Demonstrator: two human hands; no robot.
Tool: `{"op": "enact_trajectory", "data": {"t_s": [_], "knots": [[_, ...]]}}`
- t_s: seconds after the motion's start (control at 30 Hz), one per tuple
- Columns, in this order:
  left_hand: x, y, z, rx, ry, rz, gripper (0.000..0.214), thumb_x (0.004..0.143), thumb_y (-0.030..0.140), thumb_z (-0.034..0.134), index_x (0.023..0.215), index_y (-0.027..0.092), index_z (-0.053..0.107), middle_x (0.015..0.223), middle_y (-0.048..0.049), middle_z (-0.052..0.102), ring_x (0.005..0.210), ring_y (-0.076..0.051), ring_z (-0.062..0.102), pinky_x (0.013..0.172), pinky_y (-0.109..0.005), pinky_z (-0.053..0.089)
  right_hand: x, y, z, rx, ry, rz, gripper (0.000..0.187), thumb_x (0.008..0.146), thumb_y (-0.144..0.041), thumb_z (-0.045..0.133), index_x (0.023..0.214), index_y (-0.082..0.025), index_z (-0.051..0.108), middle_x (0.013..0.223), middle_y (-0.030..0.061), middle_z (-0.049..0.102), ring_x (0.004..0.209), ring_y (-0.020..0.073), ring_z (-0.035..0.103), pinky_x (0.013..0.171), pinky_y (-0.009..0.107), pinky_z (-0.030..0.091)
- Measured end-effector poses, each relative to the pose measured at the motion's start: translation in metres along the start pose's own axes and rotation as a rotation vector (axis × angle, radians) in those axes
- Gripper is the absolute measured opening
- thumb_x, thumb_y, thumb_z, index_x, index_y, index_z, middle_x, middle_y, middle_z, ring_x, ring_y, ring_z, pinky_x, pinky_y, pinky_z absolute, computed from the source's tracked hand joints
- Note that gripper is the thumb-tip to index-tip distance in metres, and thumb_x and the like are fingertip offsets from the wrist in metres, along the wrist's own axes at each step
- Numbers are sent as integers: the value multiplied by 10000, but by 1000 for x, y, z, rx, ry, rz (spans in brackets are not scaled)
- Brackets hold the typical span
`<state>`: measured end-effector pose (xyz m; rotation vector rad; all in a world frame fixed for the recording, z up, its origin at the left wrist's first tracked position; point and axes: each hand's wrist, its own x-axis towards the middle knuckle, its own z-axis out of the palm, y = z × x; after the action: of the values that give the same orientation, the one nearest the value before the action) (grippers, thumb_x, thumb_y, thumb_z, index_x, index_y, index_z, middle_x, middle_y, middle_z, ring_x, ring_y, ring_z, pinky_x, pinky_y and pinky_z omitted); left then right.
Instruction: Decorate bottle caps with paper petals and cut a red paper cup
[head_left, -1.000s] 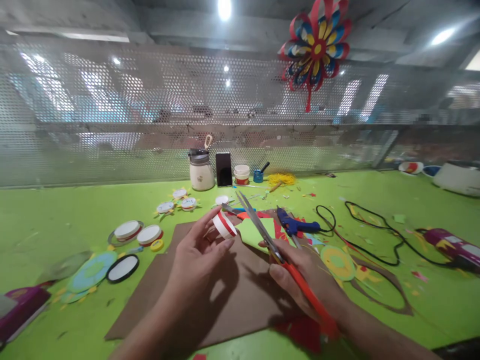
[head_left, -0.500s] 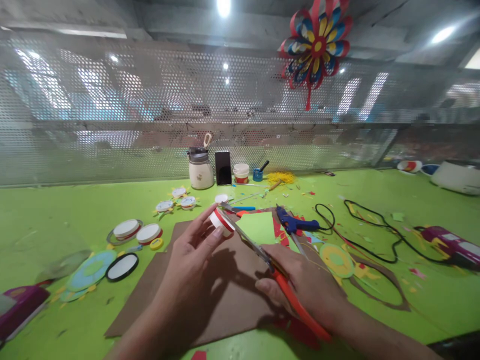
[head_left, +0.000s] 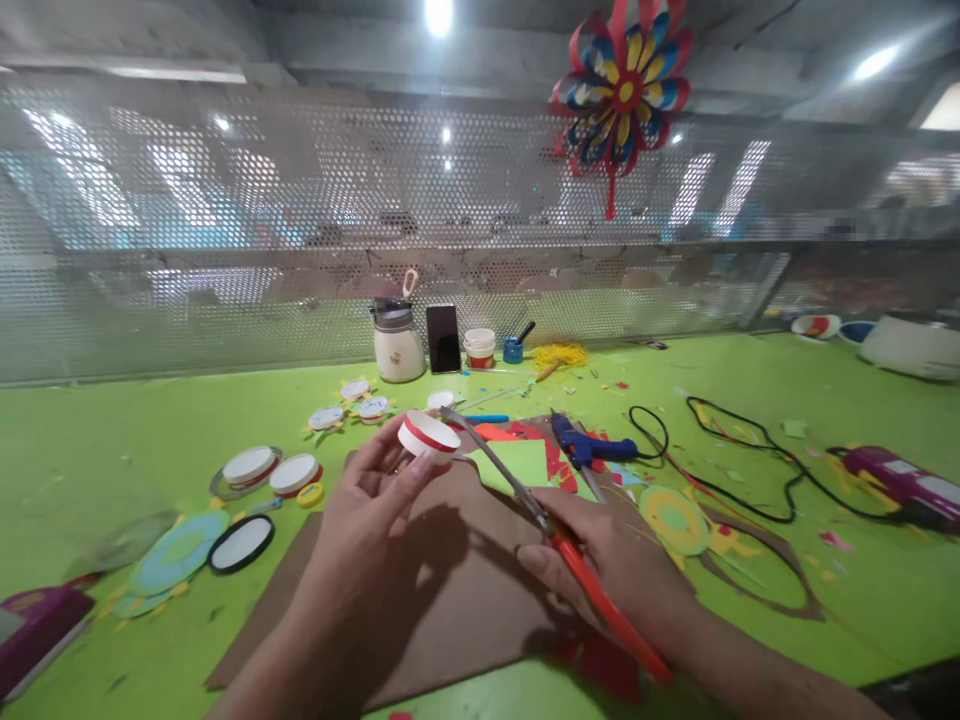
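Note:
Between the fingers and thumb of my left hand (head_left: pixel 379 490) is a shallow white cup piece (head_left: pixel 429 436) with a red band around its side, tilted. My right hand (head_left: pixel 600 550) grips orange-handled scissors (head_left: pixel 517 483), their blades pointing up and left. The blade tips lie just right of the cup piece; whether they touch it I cannot tell. Below both hands lies a brown cardboard sheet (head_left: pixel 450 600) with shadows across it. A light green paper (head_left: pixel 517 466) and red scraps rest at its far edge.
A blue glue gun (head_left: pixel 592 443) with a black cord lies right of the cardboard. White round lids (head_left: pixel 250 466), a black-rimmed disc (head_left: pixel 241 544) and a blue paper disc (head_left: pixel 180 552) are at left. A jug (head_left: pixel 397 345) and a phone (head_left: pixel 443 340) stand at the back.
My left hand has turned the cup piece and moved it slightly left. The scissor blades, which were across its edge, now sit beside it.

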<state>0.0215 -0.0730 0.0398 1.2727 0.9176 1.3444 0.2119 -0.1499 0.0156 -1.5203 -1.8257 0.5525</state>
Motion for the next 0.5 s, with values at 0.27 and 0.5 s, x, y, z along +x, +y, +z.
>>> {"op": "enact_trajectory", "data": {"t_s": [0.27,0.5], "knots": [[-1,-6,2,-51,49,31,543,735,289,782,1228,214,567,1211,-83,680,1118,-221,635,979,-325,496,0,1,2,51,28,5,261,873,-408,568,995,-207,680,768,8,674,699,174,618,621,239,482],[0,-10,1,-8,55,29,528,742,294,767,1221,220,559,1224,-93,674,1145,-242,627,970,-344,502,-1,1,5,-80,60,-18,301,849,-392,583,1080,-225,680,852,36,702,749,197,639,624,256,496]]}}
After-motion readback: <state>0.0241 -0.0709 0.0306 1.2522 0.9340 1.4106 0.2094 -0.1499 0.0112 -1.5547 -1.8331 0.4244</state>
